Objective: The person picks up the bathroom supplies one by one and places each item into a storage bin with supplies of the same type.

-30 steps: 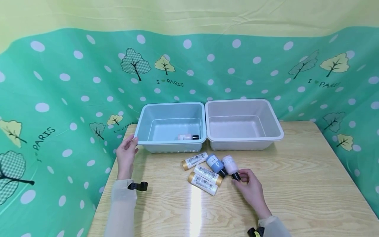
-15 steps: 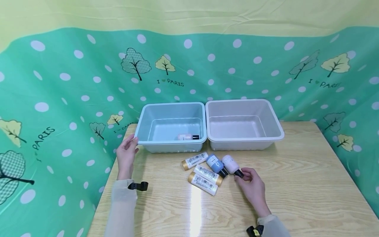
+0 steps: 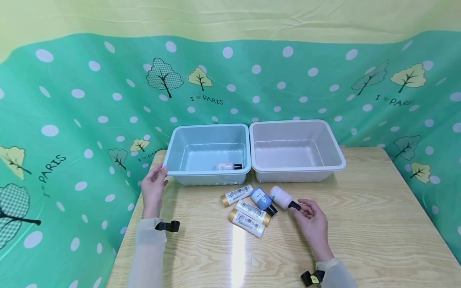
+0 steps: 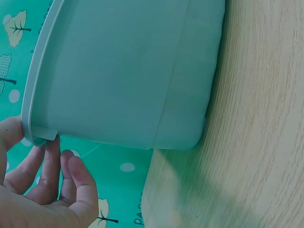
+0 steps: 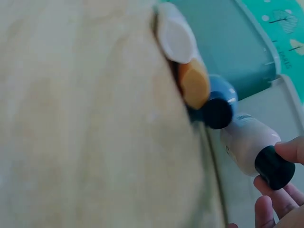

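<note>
Both hands (image 3: 153, 193) (image 3: 313, 226) pinch, the left stretched farther forward.

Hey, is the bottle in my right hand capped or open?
Capped: the pale pink bottle has its black cap on, pinched by your right hand.

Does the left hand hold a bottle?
No, the left hand grips the blue bin by its rim.

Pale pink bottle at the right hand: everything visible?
The pale pink bottle has a smooth, plastic-looking rounded body with print and a black cap on. It slants, cap toward the near right, in front of the grey bin, right of the blue bottle. The right hand pinches its cap; table contact is unclear.
</note>
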`<state>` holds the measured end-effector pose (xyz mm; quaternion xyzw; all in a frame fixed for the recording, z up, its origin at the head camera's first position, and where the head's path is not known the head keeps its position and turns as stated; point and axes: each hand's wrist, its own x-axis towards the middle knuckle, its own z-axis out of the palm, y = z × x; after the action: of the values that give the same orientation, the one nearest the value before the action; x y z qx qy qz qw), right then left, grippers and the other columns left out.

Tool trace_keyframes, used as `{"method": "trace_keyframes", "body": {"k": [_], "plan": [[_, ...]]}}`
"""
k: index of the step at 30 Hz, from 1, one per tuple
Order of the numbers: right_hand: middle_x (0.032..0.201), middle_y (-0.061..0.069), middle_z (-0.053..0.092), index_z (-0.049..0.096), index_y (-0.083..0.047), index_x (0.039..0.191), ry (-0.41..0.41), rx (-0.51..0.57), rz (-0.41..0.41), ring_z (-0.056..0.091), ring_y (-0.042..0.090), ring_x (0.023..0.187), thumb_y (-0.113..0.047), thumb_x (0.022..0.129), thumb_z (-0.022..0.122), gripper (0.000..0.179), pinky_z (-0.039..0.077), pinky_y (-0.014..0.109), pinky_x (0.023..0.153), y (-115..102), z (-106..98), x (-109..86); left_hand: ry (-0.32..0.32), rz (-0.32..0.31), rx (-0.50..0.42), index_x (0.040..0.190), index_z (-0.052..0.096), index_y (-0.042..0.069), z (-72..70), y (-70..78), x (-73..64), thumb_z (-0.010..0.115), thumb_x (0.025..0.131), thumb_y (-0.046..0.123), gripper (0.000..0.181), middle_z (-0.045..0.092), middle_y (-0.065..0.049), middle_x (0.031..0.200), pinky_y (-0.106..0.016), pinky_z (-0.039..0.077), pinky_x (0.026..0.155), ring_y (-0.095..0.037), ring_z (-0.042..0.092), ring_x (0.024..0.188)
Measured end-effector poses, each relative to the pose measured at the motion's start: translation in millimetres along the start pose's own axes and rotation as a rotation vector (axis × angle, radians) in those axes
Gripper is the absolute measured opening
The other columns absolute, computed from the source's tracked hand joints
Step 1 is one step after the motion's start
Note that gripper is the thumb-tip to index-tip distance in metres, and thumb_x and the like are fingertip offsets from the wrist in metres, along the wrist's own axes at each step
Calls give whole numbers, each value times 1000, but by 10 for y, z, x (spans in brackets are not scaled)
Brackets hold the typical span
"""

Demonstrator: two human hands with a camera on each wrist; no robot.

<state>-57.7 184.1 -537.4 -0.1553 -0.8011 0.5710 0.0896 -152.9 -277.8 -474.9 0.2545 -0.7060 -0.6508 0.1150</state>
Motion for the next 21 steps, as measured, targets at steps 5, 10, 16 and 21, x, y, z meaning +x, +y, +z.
{"method": "trace_keyframes", "body": {"k": [5,10,16,21], "plan": [[102,10,71,66,-4,118,-24,70,-23,57,15,85,-10,87,81,35,50,17,67,-210,-14,-9,2,2,-4,138,62,19,-6,4,-5,71,91,45,54,62,-6,128,-35,50,94,-20,58,116],[104,12,70,65,-3,121,-72,129,-100,58,18,89,-11,88,80,37,53,19,73,-475,-22,-5,6,6,-6,137,63,18,-9,10,-11,72,91,45,54,62,-6,127,-33,51,92,-19,59,115],[108,10,67,64,-6,122,-144,193,-201,61,22,94,-11,88,80,38,55,24,82,-884,17,65,13,9,-18,136,63,17,-14,19,-18,73,91,42,52,63,-7,126,-34,51,92,-19,59,113],[110,10,67,65,-9,124,-204,256,-275,63,24,96,-9,85,81,42,55,29,87,-1215,146,213,7,4,-25,136,64,18,-3,8,-14,73,91,43,52,63,-6,125,-38,50,95,-18,59,113]]}}
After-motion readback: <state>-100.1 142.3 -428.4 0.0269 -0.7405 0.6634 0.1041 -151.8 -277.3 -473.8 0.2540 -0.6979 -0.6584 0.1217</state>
